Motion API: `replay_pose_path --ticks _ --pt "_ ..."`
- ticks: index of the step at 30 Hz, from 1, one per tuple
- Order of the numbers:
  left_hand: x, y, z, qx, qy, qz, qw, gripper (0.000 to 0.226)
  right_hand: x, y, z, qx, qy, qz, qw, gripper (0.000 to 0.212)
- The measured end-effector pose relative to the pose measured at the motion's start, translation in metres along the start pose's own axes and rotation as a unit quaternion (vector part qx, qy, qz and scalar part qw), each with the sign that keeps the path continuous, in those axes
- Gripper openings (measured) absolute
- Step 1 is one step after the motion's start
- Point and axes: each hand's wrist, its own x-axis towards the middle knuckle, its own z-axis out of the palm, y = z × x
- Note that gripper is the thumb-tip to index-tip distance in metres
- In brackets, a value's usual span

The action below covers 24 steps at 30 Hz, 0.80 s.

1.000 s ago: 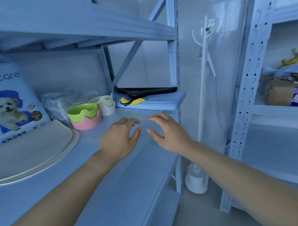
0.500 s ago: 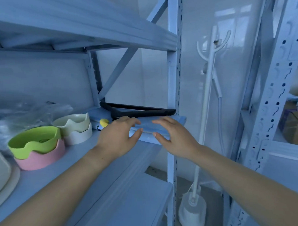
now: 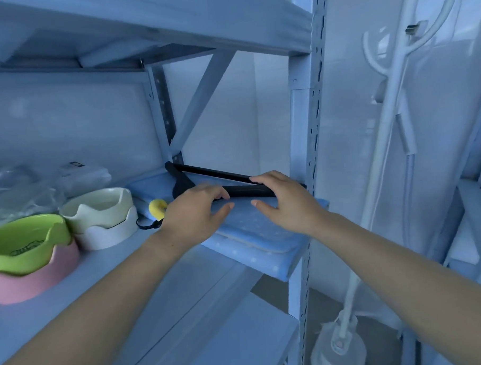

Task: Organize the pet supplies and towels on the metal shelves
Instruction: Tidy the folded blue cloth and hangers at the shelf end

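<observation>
A folded blue dotted towel (image 3: 263,236) lies at the right end of the metal shelf (image 3: 122,286), its corner overhanging the edge. On it rests a long black two-armed tool (image 3: 211,172) with a yellow piece (image 3: 157,207) and a black cord at its left. My left hand (image 3: 194,214) and my right hand (image 3: 287,205) are side by side over the towel. The fingers of each arch over the tool's front arm and touch it. Both thumbs stay spread below it, above the towel.
Left on the shelf stand a green bowl (image 3: 27,241) nested in a pink one and a cream bowl (image 3: 97,203) in a white one, with clear plastic bags (image 3: 19,189) behind. The shelf post (image 3: 306,140) rises by my right hand. A white coat stand (image 3: 383,126) stands beyond.
The view has closed in on the shelf's right end. Both hands moved forward from the bare shelf to the towel, and their fingers now lie over the black tool.
</observation>
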Motion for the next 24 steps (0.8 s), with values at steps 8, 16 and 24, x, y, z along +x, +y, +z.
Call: replay_pose_path --ticks 8,16,24 --pt "0.031 0.003 0.031 0.058 0.001 -0.074 0.996 0.037 0.041 0.06 0.0 -0.043 -0.103 -0.051 0.992 0.053" --pt "0.065 0.022 0.054 0.146 -0.09 -0.154 0.973 0.038 0.062 0.087 0.006 -0.035 -0.13 -0.136 0.982 0.041" --pt "0.05 0.052 0.057 0.166 -0.061 -0.211 0.961 0.044 0.062 0.103 0.014 0.007 -0.113 -0.169 0.979 0.034"
